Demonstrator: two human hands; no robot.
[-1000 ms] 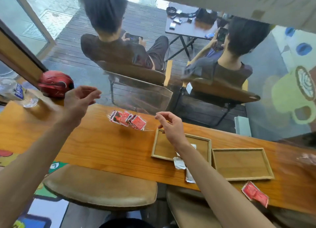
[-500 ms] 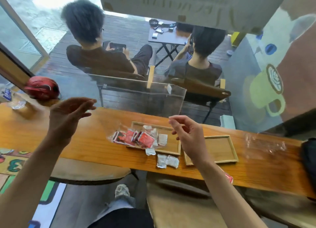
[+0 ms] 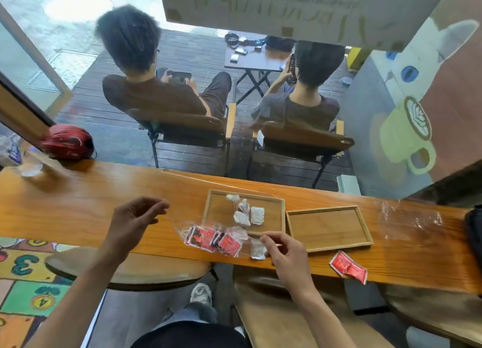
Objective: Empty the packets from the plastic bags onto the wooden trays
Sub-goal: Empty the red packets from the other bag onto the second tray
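I am pinching the clear plastic bag (image 3: 198, 222) of red square packets (image 3: 214, 240) in my right hand (image 3: 285, 251) fingers, just left of them over the bench (image 3: 78, 204); my left hand (image 3: 133, 220) is hovering loosely curled, holding nothing; white packets (image 3: 247, 214) are lying beyond my right fingers on the left rectangular wooden tray (image 3: 216, 204).

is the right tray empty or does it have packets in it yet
Empty. The right tray shows only bare wood inside its rim. The white packets lie in the left tray.

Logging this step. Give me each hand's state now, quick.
Left hand: open, fingers loosely curled, holding nothing visible.
Right hand: pinching the clear plastic bag with the red packets inside.
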